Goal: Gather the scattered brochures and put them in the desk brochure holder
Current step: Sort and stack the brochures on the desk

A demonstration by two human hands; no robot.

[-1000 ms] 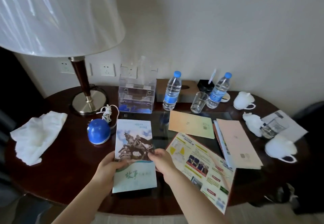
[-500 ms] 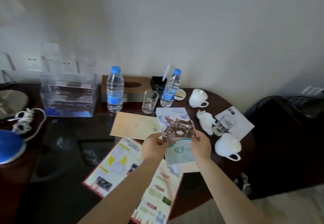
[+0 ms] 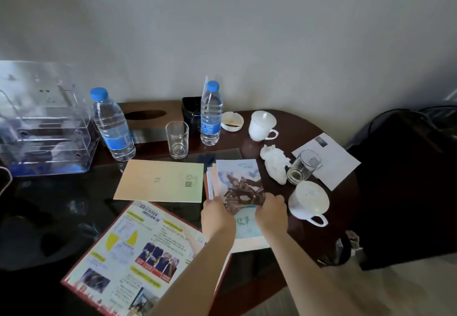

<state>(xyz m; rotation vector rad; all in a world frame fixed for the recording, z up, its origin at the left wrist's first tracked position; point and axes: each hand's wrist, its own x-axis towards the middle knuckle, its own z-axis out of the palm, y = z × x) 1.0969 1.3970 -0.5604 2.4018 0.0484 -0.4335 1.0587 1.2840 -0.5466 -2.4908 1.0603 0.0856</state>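
The horse-statue brochure (image 3: 241,182) lies on top of a small stack of brochures (image 3: 209,182) at the table's right middle. My left hand (image 3: 216,216) holds its left edge and my right hand (image 3: 270,213) holds its right edge. A beige brochure (image 3: 160,181) lies flat to the left of the stack. A large colourful leaflet (image 3: 133,249) with a red border lies open at the front, partly under my left forearm. The clear acrylic brochure holder (image 3: 47,122) stands at the far left by the wall.
Two water bottles (image 3: 112,125) (image 3: 210,115), a glass (image 3: 176,140), a tissue box (image 3: 146,115) and an ashtray (image 3: 232,121) line the back. White lidded cups (image 3: 262,125) (image 3: 309,203), crumpled tissue (image 3: 274,163), another glass (image 3: 304,167) and a white card (image 3: 331,160) crowd the right. A dark chair (image 3: 408,179) stands beyond the table edge.
Both hands carried the horse-statue brochure from the left front of the table to the right and lowered it onto the stack there. The view swung right; the lamp left the frame.
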